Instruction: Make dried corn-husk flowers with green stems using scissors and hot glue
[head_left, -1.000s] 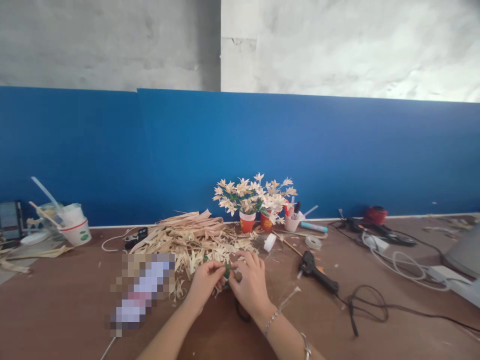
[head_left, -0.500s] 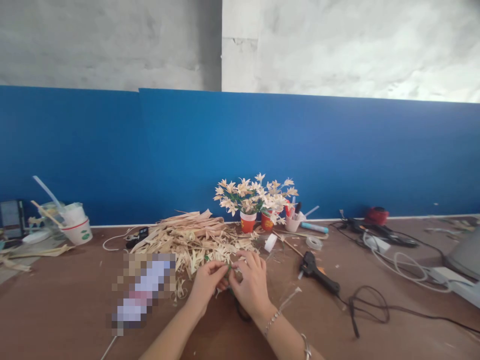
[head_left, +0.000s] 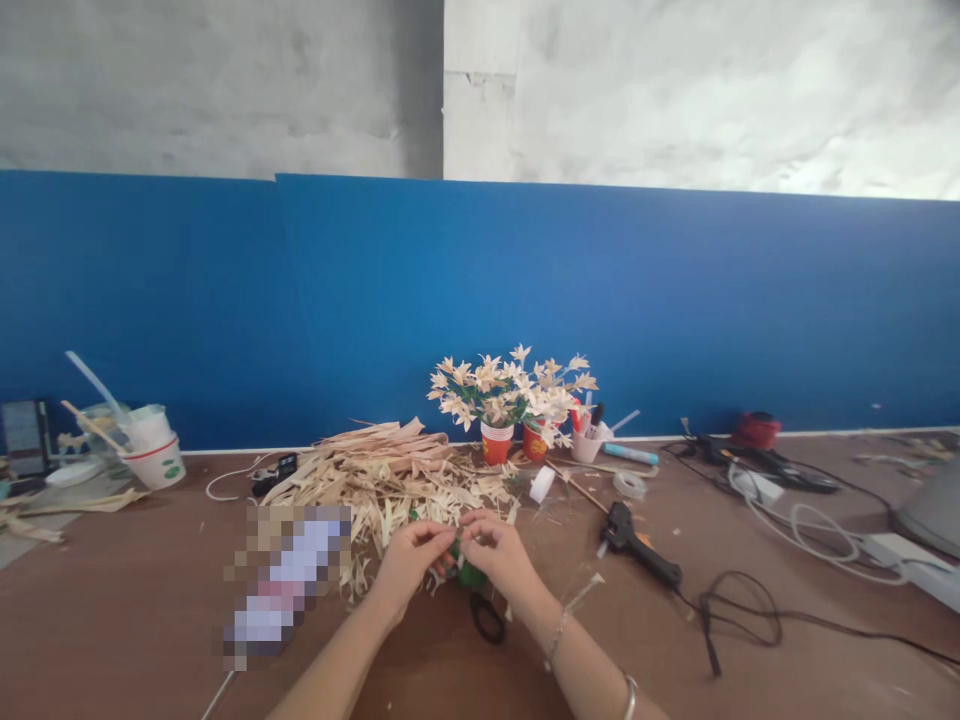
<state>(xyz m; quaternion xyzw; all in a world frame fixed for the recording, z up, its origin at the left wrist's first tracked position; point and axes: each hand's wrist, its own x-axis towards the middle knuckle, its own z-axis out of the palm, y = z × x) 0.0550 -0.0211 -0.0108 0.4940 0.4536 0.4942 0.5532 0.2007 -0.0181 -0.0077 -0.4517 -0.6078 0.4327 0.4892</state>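
My left hand (head_left: 409, 565) and my right hand (head_left: 499, 552) meet above the brown table, fingertips pinched close together on a small green piece (head_left: 455, 547). More green material (head_left: 471, 575) shows just under my right fingers; its shape is partly hidden. A black ring-shaped handle (head_left: 487, 618) lies below my right hand. Behind my hands spreads a heap of pale dried husk strips (head_left: 390, 470). Pale artificial flowers (head_left: 487, 378) stand in a red paper cup (head_left: 496, 445), with a second red cup (head_left: 534, 442) beside it.
A black glue gun (head_left: 641, 545) with its cable lies right of my hands. Beyond it are clear tape (head_left: 628, 486), a white roll (head_left: 541, 485) and a cup of tools (head_left: 586, 445). Left are a blurred-out object (head_left: 289, 585) and a white cup (head_left: 156, 465). A power strip (head_left: 911, 568) sits far right.
My right hand has shifted slightly and its wrist has lowered to the right. More of the green material and the black handle now show beneath it. My left hand has moved slightly left.
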